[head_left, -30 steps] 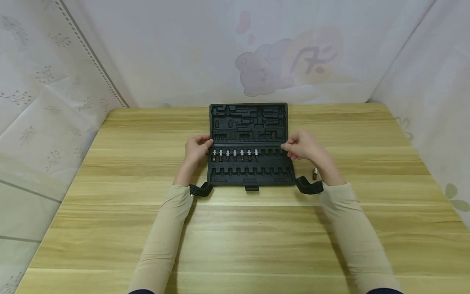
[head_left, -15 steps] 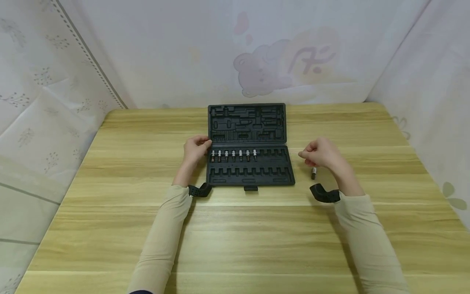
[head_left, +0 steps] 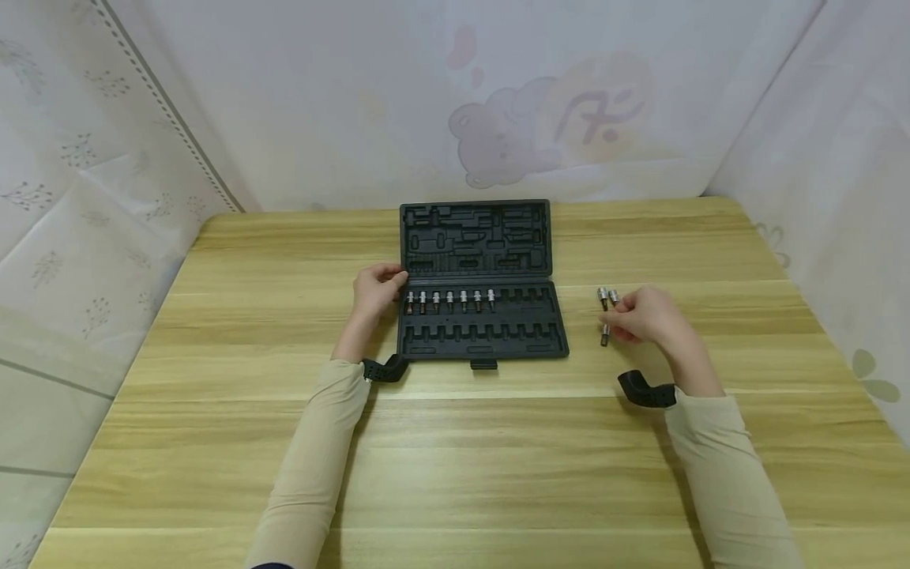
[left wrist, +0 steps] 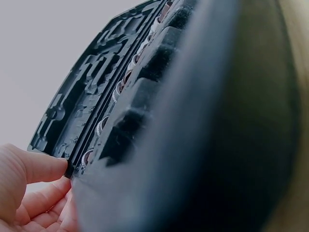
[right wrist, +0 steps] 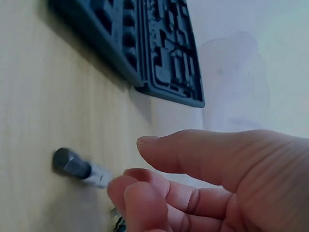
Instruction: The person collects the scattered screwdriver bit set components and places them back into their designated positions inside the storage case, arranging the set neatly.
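An open black tool case (head_left: 479, 280) lies flat near the middle of the wooden counter (head_left: 213, 427), its lid half toward the back wall and its tray half toward the person. A row of seven socket bits (head_left: 449, 299) stands in the left part of the tray's upper row of slots; the slots to their right and the row below hold nothing. The left hand (head_left: 377, 291) rests at the case's left edge by the hinge line, thumb and fingertips curled against the rim, as the left wrist view also shows (left wrist: 29, 186). The right hand (head_left: 643, 316) is on the counter well to the right of the case, fingers loosely curled with thumb and forefinger close together over three loose bits (head_left: 607, 313): two lie side by side just beyond the fingertips, one just below them. In the right wrist view one bit (right wrist: 79, 169) lies on the wood just at the fingertips; whether the fingers actually pinch a bit cannot be told.
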`<state>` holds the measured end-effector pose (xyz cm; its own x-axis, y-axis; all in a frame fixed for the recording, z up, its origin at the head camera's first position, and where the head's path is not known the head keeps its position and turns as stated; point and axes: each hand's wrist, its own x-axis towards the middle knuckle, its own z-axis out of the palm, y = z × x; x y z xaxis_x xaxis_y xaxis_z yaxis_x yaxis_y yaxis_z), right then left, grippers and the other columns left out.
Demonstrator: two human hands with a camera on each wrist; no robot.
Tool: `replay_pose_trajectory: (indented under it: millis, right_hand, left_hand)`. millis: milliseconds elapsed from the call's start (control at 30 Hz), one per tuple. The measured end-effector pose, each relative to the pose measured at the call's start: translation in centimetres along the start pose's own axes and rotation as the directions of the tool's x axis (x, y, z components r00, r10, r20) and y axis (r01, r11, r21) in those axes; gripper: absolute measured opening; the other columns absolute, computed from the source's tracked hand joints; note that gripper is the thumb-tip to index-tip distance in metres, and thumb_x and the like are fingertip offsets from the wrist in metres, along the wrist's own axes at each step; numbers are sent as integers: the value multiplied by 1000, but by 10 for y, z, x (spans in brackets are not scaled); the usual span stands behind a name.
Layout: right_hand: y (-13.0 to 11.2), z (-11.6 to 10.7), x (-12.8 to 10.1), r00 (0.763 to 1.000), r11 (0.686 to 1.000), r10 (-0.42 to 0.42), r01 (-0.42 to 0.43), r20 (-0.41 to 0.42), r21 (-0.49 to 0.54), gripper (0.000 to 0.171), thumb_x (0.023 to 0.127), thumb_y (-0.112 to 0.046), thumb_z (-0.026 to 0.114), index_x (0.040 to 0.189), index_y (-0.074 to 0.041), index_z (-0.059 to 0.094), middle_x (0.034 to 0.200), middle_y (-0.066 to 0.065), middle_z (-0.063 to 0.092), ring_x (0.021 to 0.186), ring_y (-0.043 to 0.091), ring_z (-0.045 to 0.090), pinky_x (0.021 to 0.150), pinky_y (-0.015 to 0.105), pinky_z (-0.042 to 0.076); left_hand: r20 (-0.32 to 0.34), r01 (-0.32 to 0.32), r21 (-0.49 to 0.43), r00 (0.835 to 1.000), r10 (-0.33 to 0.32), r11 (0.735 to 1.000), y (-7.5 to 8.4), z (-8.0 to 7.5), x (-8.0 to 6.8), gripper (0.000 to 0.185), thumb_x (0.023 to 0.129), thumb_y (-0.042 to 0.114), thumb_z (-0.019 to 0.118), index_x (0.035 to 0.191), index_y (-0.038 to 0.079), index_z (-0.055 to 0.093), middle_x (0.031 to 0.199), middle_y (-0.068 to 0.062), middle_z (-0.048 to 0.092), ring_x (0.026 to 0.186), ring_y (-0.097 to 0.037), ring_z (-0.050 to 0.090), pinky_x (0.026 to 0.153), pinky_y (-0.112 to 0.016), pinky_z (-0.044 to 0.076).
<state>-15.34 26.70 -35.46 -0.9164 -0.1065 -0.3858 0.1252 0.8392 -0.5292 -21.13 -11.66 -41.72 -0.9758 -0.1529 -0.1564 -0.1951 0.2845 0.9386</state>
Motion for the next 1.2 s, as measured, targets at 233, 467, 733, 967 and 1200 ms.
replay_pose_trajectory:
  millis: [233, 467, 733, 967, 1200]
  right_hand:
    - [10, 4, 1, 998, 997, 55, -57, 31, 60, 28, 89, -21, 64, 75, 4, 63, 58, 1, 61, 55, 14, 59, 55, 30, 51]
    - [15, 10, 5, 996, 991, 85, -89, 39, 96, 27, 86, -20, 67, 79, 6, 65, 56, 1, 61, 53, 14, 60, 53, 30, 52]
    - [17, 12, 8, 993, 990, 103, -108, 60, 92, 26, 87, -20, 66, 74, 2, 63, 53, 1, 59, 50, 13, 59, 48, 26, 48]
    - [16, 14, 10, 993, 993, 100, -103, 56, 61, 25, 84, -18, 65, 66, -1, 63, 52, 0, 59, 50, 12, 57, 49, 26, 47]
    - [13, 14, 11, 994, 994, 100, -102, 50, 32, 25, 83, -20, 64, 66, -1, 64, 52, 1, 59, 50, 13, 56, 49, 26, 44]
  left_hand:
    - [-2, 10, -3, 1000, -10, 1000, -2, 0, 1, 28, 92, 12, 60, 116, -3, 63, 107, -18, 63, 80, -17, 57, 63, -21, 48]
    - [-9, 7, -1, 1000, -7, 1000, -3, 0, 2, 28, 92, 11, 60, 116, -2, 64, 106, -18, 64, 76, -15, 55, 60, -20, 47]
    - [-12, 7, -1, 1000, -7, 1000, -3, 1, 2, 27, 91, 11, 60, 114, -3, 64, 103, -17, 63, 73, -12, 54, 59, -19, 46]
    - [-5, 11, -2, 1000, -11, 1000, -3, 1, 2, 28, 91, 12, 61, 115, -2, 64, 104, -17, 63, 73, -13, 54, 59, -19, 46]
    - [-1, 19, 0, 1000, -19, 1000, -1, 1, 2, 28, 92, 13, 60, 116, -1, 64, 106, -16, 63, 74, -15, 55, 61, -21, 47]
